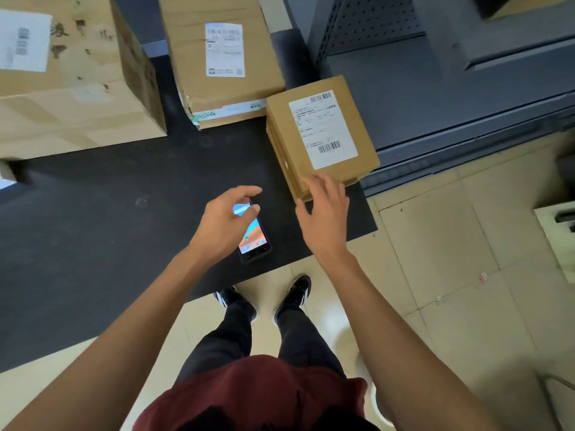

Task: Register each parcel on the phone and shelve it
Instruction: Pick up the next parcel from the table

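evidently the phone point(252, 233) lies screen-up at the table point(93, 231) edge, mid-frame, for tapping under the loosely spread, empty left hand point(224, 222), while the open right hand point(323, 214) reaches the small parcel's point(322, 135) near edge, likely to lift it.

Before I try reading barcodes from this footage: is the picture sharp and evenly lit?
Head view: wide-angle bending curves the table edges; the small parcel's label is fairly sharp, its fine print unreadable; the right hand is motion-blurred at the fingers; the phone screen glows bright; lighting is soft, shadows faint.
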{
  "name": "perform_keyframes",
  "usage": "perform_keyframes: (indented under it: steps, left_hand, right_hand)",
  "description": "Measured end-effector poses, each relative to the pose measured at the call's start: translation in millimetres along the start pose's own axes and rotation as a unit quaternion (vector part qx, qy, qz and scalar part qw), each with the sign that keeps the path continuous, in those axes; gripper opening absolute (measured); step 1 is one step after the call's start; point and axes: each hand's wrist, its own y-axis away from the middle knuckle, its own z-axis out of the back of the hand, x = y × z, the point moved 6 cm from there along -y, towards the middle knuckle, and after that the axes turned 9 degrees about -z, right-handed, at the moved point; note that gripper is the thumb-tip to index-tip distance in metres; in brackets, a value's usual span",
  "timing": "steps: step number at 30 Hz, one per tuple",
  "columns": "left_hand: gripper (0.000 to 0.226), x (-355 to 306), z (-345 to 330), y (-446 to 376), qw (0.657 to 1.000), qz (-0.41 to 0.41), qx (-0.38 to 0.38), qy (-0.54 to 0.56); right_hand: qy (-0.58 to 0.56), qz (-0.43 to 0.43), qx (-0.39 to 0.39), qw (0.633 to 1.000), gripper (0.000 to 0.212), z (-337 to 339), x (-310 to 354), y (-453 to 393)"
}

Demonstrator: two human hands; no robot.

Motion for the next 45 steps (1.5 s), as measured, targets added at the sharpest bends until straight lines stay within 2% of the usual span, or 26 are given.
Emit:
perform_keyframes:
  steps: [6,11,15,18,25,31,39,45]
  left_hand:
    - [0.043,-22.3,-45.9,-40.1,1.000,-0.015,-0.013,-0.018]
    - [0.066,-23.0,-74.5,-58.7,0.999,0.020,0.005,-0.050]
    - [0.076,-25.4,-88.0,-67.5,0.999,0.003,0.000,-0.047]
    - [0.079,-26.6,-95.0,-70.8,0.999,-0.009,0.005,-0.045]
    - [0.080,-31.3,-88.1,-64.7,0.999,-0.032,0.006,-0.033]
    - [0.080,-37.6,-65.3,-56.8,0.999,-0.035,0.007,-0.006]
    - [0.089,-60.7,-62.8,-39.2,0.989,-0.118,0.085,-0.032]
    - [0.090,-89.4,-97.4,-22.7,0.972,-0.178,0.145,-0.043]
  right_hand:
    - [0.054,-0.039,0.005,0.998,0.057,38.6,-64.8,-56.2]
    - [0.083,-0.012,0.091,0.992,0.078,36.5,-93.0,-89.5]
    - [0.061,-0.009,0.169,0.984,0.090,24.4,-99.2,-100.4]
    - [0.035,-0.016,0.178,0.983,0.092,20.0,-99.6,-96.5]
    - [0.011,-0.051,0.146,0.988,0.088,18.9,-91.0,-73.3]
    - [-0.018,-0.086,0.068,0.994,0.083,26.9,-74.3,-37.3]
    - [-0.062,-0.137,-0.037,0.988,0.081,53.8,-70.6,19.4]
    - [-0.089,-0.174,-0.123,0.973,0.078,86.7,-98.8,68.7]
